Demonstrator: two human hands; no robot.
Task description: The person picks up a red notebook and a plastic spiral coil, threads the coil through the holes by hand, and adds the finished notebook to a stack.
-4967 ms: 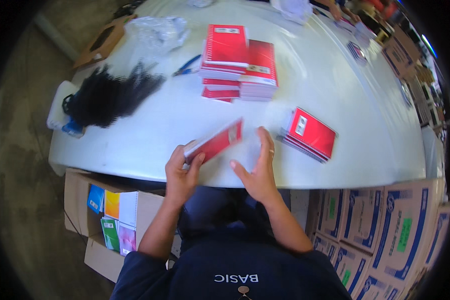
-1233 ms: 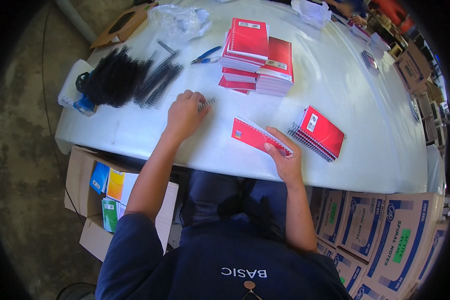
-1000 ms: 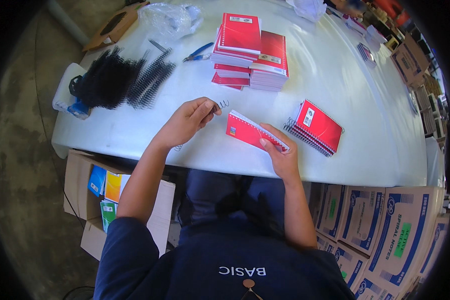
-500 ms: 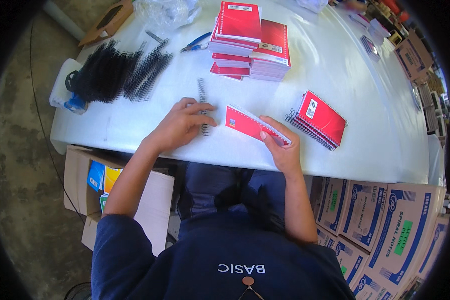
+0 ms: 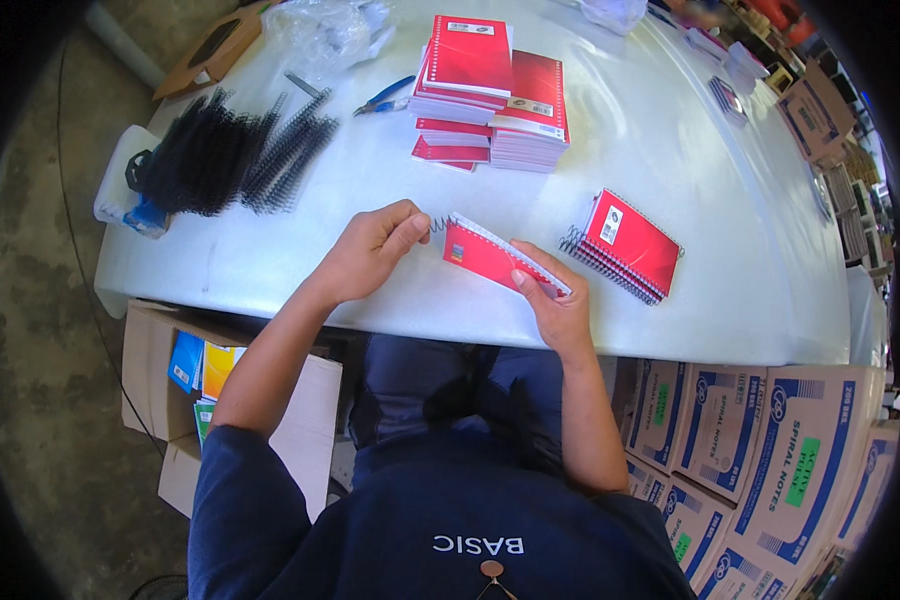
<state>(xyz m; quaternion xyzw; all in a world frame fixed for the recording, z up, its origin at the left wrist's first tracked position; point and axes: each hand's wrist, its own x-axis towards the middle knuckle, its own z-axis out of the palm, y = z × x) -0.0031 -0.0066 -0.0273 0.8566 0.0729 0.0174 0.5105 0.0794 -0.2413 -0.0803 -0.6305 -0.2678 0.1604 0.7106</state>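
Note:
My right hand point(image 5: 558, 305) grips a small red notebook point(image 5: 488, 262) by its right end, tilted so its punched edge faces up and away. Closed around a dark wire spiral coil point(image 5: 440, 224), my left hand point(image 5: 380, 245) is just left of the notebook. The coil's free end reaches the notebook's upper left corner; the rest of it is hidden by my fingers. To the right lies a small stack of red spiral-bound notebooks point(image 5: 632, 240). Beyond my hands stand piles of red punched notebooks point(image 5: 470, 55) without coils.
Several black spiral coils point(image 5: 220, 160) lie heaped at a white container point(image 5: 120, 185) on the left. Blue-handled pliers point(image 5: 385, 93) rest beside the piles. Clear plastic wrap point(image 5: 320, 40) lies at the back. Below the white table point(image 5: 750, 300) are cartons point(image 5: 715, 420) and an open box point(image 5: 150, 380).
My left hand has picked the coil up off the table and brought its end to the notebook's corner. My right hand still holds the notebook in about the same place.

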